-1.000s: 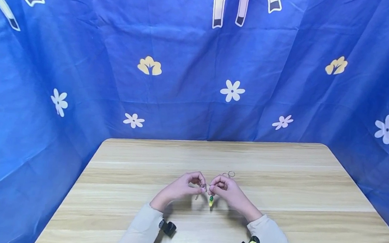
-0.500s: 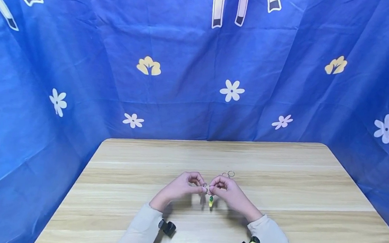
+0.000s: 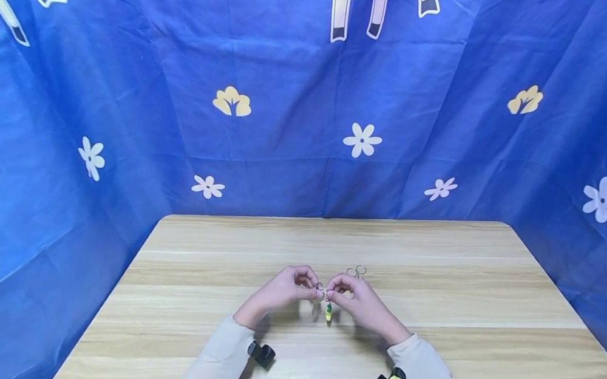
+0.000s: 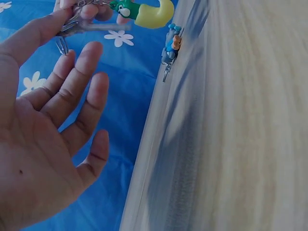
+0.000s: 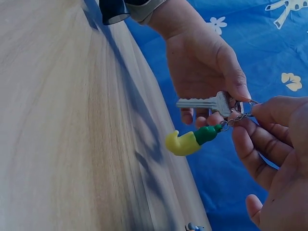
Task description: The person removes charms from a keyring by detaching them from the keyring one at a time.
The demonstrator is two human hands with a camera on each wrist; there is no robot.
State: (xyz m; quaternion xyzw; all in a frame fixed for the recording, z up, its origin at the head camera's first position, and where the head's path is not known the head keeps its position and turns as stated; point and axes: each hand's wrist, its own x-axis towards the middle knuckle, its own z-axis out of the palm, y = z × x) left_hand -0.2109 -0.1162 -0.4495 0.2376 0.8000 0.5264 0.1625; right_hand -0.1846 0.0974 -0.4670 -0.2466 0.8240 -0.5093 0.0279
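Observation:
Both hands meet over the middle of the table. My left hand [image 3: 283, 290] pinches a metal key ring [image 5: 252, 102] between thumb and finger, its other fingers loosely spread. A silver key [image 5: 204, 103] hangs at this ring, its toothed blade pointing away from the fingers. With thumb and fingertips, my right hand [image 5: 284, 149] grips the same ring and its short chain from the other side. From the chain dangles a yellow and green charm [image 5: 192, 139] with a curved tip. Fingertips partly hide the ring, so whether the key is threaded on it I cannot tell.
Behind the right hand, thin metal rings [image 3: 361, 270] lie on the wooden table [image 3: 221, 248]. A small blue, grey and orange figure charm [image 4: 171, 44] lies there too. Blue patterned cloth [image 3: 285, 151] surrounds the table.
The key has swung from a slant to hanging more nearly straight down and looks blurred. The left fingertips have shifted slightly at the ring; the right hand stays almost still.

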